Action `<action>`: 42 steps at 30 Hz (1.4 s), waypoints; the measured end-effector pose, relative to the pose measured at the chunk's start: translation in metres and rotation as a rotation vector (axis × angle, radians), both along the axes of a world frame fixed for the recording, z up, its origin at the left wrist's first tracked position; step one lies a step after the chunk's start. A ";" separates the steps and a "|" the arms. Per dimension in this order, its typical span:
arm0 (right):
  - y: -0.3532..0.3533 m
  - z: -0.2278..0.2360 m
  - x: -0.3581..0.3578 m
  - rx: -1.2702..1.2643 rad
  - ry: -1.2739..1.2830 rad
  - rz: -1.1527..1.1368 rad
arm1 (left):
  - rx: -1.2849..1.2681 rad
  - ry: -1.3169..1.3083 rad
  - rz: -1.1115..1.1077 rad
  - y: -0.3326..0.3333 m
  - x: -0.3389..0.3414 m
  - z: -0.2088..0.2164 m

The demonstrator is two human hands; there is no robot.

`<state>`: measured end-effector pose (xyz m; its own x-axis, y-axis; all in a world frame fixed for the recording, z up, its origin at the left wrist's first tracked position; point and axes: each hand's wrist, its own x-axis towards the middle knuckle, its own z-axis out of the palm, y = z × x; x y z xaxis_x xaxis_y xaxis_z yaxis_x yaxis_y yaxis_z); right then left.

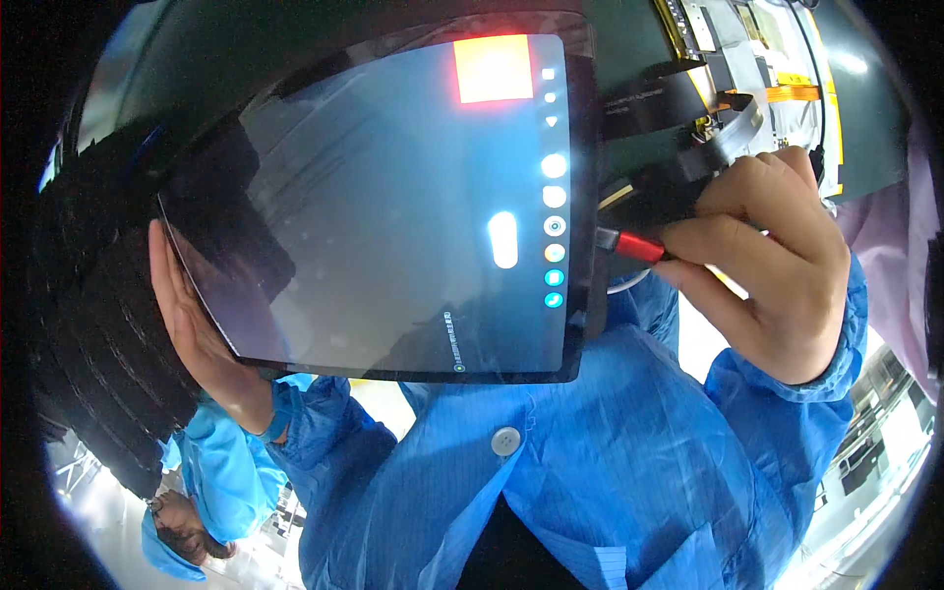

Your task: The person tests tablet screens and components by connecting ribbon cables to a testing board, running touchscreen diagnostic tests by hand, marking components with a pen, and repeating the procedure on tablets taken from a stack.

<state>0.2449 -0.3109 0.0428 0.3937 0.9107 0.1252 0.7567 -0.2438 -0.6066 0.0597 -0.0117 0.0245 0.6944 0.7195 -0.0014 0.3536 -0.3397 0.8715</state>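
A lit tablet (393,216) with a blue-grey screen, a column of round icons and a bright orange-white square fills the middle of the view. Along its left edge lies my left hand (202,324), fingers stretched up the rim and partly hidden behind it, gripping the tablet. My right hand (762,251) is on the right side, its fingers closed round a small red plug-like piece (641,247) with a grey tip. That tip meets or nearly meets the tablet's right edge; whether it goes in cannot be made out. A white cable (629,282) curves just below.
Beyond my right hand, bare electronic parts (733,44) with an orange flat ribbon (793,93) and a dark flat cable (654,106) lie on a dark green mat (870,118). A person in light blue (231,472) is at the lower left.
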 end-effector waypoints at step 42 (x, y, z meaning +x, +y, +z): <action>0.005 0.016 -0.016 0.139 -0.255 0.036 | 0.616 0.157 -0.588 -0.103 0.061 0.048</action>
